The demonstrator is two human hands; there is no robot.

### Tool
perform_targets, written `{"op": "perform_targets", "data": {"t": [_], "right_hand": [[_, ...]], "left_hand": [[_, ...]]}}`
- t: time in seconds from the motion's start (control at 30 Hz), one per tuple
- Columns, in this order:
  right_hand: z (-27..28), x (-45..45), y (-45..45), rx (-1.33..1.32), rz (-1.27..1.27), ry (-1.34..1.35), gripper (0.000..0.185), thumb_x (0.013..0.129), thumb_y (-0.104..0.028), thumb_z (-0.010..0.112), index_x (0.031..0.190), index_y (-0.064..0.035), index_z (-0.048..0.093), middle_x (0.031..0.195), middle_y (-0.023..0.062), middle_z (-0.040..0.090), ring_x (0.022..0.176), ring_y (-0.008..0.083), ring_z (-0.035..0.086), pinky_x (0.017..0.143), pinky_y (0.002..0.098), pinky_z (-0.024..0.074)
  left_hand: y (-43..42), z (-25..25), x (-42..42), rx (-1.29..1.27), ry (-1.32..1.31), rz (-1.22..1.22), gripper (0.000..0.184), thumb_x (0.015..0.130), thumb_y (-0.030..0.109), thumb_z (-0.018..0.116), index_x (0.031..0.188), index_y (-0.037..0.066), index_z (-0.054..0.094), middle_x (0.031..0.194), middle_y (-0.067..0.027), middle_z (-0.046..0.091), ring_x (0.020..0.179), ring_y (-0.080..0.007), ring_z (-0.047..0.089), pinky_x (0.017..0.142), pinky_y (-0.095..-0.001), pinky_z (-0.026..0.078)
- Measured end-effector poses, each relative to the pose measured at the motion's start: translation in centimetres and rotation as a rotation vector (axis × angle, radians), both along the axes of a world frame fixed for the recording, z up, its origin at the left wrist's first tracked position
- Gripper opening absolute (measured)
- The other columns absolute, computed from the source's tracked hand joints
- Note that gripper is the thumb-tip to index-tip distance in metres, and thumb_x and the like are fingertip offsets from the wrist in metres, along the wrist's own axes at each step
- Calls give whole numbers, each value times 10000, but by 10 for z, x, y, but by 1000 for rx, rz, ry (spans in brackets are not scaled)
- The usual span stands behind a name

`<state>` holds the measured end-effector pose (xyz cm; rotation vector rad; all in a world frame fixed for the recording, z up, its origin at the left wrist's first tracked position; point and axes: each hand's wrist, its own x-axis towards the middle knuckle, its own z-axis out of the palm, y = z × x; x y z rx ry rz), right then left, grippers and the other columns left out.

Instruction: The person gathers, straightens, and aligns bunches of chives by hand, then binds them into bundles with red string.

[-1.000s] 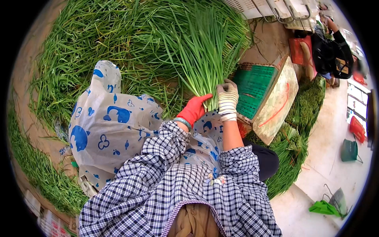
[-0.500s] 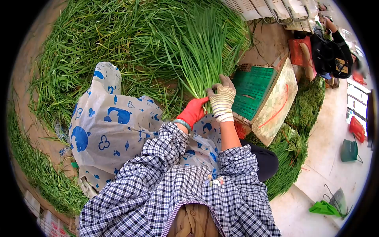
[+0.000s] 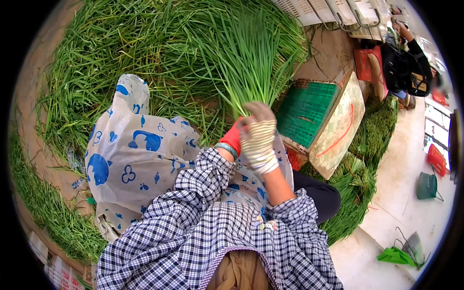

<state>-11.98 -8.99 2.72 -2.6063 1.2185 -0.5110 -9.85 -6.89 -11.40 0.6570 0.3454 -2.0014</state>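
stalks (image 3: 249,72), long, green and leafy, stand together in a loose bunch in front of the person, their pale lower ends meeting at the hands and their blades fanning up and away. the left hand (image 3: 231,137), in a red glove, is at the base of the bunch with its grip closed around the lower ends, though most of its fingers are hidden. the right hand (image 3: 259,137), in a cream striped glove, lies across in front of it, its fingers bent over the base; whether its grip is tight on anything, i cannot tell

a teal band (image 3: 227,150) circles the left wrist, and checked sleeves (image 3: 193,181) cover both arms. over the lap and off to the left spreads a whitish plastic sheet (image 3: 125,140) printed with blue shapes, and a dark-clad knee (image 3: 316,193) shows on the right

beyond the bunch a broad pile of green leaves (image 3: 130,53) covers the ground. just right of the hands is a green panel (image 3: 309,113), with a worn pale board (image 3: 340,128) tilted against its side and marked by a red line. more greens (image 3: 353,193) lie past it, then a pale floor (image 3: 386,203). white crates (image 3: 314,12) stand at the top, and another person (image 3: 406,63) in dark clothing is at the far right
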Motion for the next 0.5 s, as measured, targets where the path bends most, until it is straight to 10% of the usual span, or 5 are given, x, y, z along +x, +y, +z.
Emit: {"op": "perform_targets", "data": {"t": [0.17,0.27,0.5], "right_hand": [[52,71,14,377,249,-209,621,664,-114,781,1249,-90,576,1204,141,612,1126,342,570,1007,451,433],[25,27,-21,402,-236,-120,245,825,-148,675,1054,-60,669,1022,149,661,955,332,621,890,438,481],[-24,-20,-70,382,-326,582,228,795,-277,697,906,-78,702,926,151,678,862,319,653,801,402,510]], "left_hand": [[-2,-41,-11,22,-100,-192,375,938,223,618,1240,3,578,1054,-105,659,896,-210,621,820,-335,493],[-1,-46,-19,4,-84,-27,335,927,187,626,1204,2,596,1017,-96,665,856,-200,620,777,-331,500],[-2,19,-11,-60,-415,184,295,864,45,627,1153,-14,607,1042,-81,668,919,-165,629,772,-316,512]]}}
